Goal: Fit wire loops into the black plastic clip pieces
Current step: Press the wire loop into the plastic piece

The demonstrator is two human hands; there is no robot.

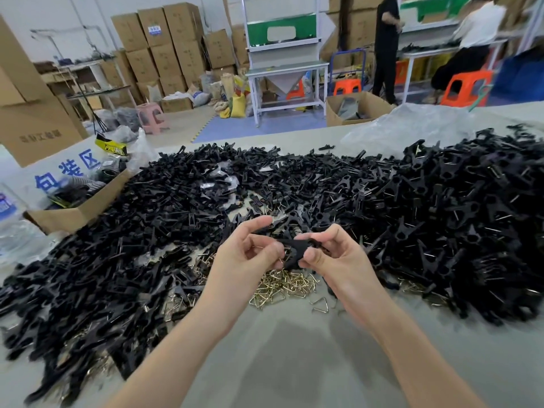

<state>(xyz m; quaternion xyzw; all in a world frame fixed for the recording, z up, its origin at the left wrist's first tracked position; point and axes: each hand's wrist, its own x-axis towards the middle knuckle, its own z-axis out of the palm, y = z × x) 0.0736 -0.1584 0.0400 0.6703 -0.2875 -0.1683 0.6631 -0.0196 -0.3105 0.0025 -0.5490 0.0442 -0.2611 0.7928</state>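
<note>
Jointly, L hand point(247, 256) & R hand point(335, 257) fingers curled on one black clip piece point(294, 251).

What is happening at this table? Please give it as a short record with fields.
Hands: left hand and right hand both pinch one clip
Wire: loops heaped on the table, under the hands
Stock: heaps of black clips on both sides
Loop fitted: cannot tell
</note>
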